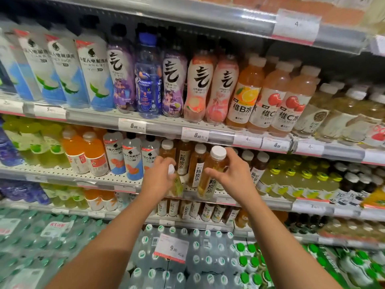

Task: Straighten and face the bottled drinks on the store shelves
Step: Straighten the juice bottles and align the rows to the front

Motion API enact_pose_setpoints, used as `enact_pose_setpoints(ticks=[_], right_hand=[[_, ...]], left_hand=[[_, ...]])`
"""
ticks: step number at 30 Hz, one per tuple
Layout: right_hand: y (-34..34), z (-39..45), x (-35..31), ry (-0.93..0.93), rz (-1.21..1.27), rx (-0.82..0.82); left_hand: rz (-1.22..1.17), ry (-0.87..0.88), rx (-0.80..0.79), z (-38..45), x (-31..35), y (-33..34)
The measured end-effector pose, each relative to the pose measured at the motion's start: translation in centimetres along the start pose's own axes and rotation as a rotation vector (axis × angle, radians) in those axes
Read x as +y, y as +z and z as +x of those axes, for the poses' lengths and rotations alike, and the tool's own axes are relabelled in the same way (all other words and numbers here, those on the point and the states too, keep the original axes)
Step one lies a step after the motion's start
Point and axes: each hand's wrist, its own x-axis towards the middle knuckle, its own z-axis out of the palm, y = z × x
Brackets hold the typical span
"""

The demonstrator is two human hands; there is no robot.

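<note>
Right hand [233, 176] around amber-filled bottle [210, 174]

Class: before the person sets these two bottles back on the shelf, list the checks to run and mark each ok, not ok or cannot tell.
1. Right hand grips the amber white-capped bottle: ok.
2. Its label faces outward: ok.
3. That bottle stands upright: not ok, tilted.
4. Left hand holds the pale yellow-green bottle: ok.
5. Its label faces front: cannot tell, hand covers it.
6. Free slot on the perforated white shelf: cannot tell.
</note>
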Motion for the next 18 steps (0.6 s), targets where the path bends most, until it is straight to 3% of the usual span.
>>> enact_pose_setpoints(ticks=[8,18], right_hand=[[8.9,4.6,0.2,-0.049,-0.204,0.003],[13.3,6.0,-0.3,-0.01,-0.344,0.09]], left_hand=[[-0.121,-0.022,0.128,-4.3,-2.1,-8.8],[-0.208,0.022,0.178,-6.9,-5.1,-11.2]])
